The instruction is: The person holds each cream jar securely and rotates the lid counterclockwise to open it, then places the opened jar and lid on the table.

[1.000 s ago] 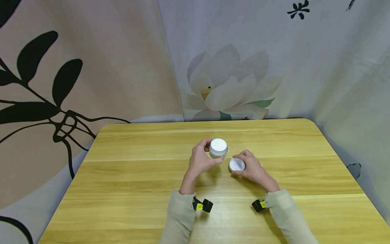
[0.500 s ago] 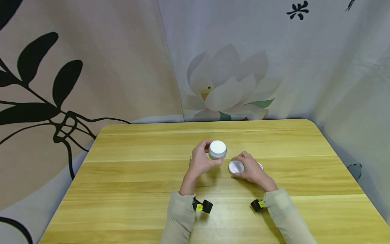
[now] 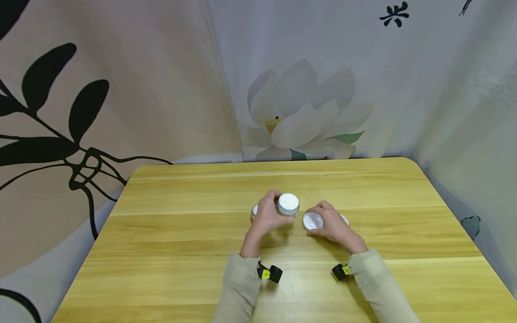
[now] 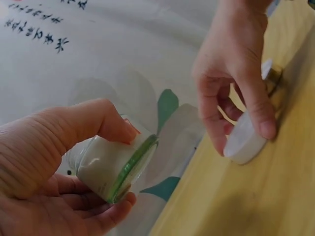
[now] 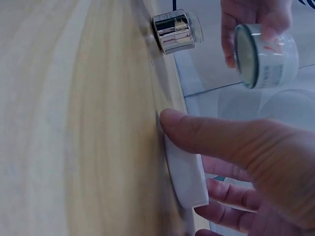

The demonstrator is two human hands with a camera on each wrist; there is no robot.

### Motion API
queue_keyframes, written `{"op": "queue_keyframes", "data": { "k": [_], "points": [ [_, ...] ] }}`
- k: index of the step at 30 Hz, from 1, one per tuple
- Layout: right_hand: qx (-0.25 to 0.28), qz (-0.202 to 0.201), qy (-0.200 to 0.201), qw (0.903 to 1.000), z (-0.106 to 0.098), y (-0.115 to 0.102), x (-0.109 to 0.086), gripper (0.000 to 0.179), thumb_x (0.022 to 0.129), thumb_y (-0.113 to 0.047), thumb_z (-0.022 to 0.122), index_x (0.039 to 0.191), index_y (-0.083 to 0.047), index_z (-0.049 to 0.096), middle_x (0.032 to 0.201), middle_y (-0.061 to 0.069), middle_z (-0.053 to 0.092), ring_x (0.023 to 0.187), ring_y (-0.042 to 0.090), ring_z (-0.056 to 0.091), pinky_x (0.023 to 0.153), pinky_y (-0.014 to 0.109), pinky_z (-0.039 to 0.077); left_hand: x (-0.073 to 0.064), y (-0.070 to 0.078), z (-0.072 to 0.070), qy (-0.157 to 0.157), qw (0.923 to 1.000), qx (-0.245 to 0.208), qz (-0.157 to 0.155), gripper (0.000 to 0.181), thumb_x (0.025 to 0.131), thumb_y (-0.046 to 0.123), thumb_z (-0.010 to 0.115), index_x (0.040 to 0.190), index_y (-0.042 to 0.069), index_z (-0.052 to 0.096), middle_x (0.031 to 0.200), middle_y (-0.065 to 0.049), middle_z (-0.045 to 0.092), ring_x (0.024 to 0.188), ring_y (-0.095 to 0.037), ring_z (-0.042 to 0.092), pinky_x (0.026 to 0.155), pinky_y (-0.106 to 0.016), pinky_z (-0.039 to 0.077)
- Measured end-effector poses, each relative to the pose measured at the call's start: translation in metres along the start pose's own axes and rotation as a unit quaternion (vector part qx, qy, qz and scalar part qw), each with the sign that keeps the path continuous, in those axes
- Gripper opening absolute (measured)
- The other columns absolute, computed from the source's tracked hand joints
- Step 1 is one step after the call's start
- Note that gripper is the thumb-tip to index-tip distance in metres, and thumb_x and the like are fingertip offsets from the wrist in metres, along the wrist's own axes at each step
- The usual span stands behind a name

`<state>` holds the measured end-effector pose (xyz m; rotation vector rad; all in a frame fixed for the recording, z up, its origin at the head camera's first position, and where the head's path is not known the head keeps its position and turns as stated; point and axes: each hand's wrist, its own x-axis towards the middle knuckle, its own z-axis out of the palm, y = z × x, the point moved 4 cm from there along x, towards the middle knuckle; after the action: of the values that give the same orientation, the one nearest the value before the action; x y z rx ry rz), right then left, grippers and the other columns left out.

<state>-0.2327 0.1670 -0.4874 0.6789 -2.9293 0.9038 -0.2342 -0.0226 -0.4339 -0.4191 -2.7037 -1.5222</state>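
Note:
My left hand (image 3: 268, 215) holds a glass jar (image 3: 288, 205) with a white top raised over the table, thumb on one side and fingers round the other. In the left wrist view, the jar (image 4: 110, 162) shows white walls, a red mark partly under the thumb, and a thick greenish glass base. My right hand (image 3: 332, 223) pinches a round white lid (image 3: 313, 221) by its edge, low at the tabletop, its hollow side facing up. The thumb and the lid's side (image 5: 186, 172) show close to the wood in the right wrist view.
On the wooden table (image 3: 181, 251), a small shiny gold jar (image 5: 174, 32) with a clear neck stands beyond the left hand. Another small white-and-gold piece (image 4: 272, 73) sits behind the right hand, mostly covered in the head view. A printed curtain (image 3: 161, 89) hangs behind the table.
The left hand has lowered the glass jar slightly towards me, and the small jar behind that hand now shows. The right hand with the lid has hardly shifted.

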Motion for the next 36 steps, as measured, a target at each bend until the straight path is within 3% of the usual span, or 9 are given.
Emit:
{"op": "queue_keyframes", "data": {
  "k": [8,25,36],
  "points": [
    [0.001,0.001,-0.001,1.0,0.0,0.0,-0.001,0.056,0.064,-0.023,0.086,0.111,-0.002,0.065,0.099,0.011,0.052,0.09,0.026,0.051,0.079,0.046,0.047,0.003,-0.009,0.01,-0.008,0.9998,0.015,-0.014,0.059,0.059,0.007,0.082,0.109,-0.001,0.052,0.106,-0.013,0.06,0.099,-0.026,0.057,0.089,-0.038,0.046],
    [-0.006,-0.011,0.002,0.9999,-0.001,0.001,0.0,0.055,0.064,-0.022,0.086,0.11,-0.001,0.064,0.098,0.012,0.051,0.089,0.026,0.051,0.079,0.045,0.047,0.002,-0.019,0.029,-0.017,0.9979,0.055,-0.031,0.058,0.059,0.001,0.084,0.11,-0.004,0.056,0.105,-0.018,0.063,0.1,-0.033,0.057,0.089,-0.042,0.046],
    [-0.014,-0.006,-0.005,0.9999,0.0,0.001,0.0,0.054,0.066,-0.021,0.085,0.111,0.0,0.064,0.1,0.013,0.051,0.091,0.028,0.05,0.079,0.045,0.046,0.0,-0.018,0.044,-0.049,0.9901,0.117,-0.06,0.058,0.058,0.002,0.085,0.107,-0.006,0.057,0.098,-0.016,0.062,0.094,-0.029,0.059,0.085,-0.037,0.049]
  ]
}}
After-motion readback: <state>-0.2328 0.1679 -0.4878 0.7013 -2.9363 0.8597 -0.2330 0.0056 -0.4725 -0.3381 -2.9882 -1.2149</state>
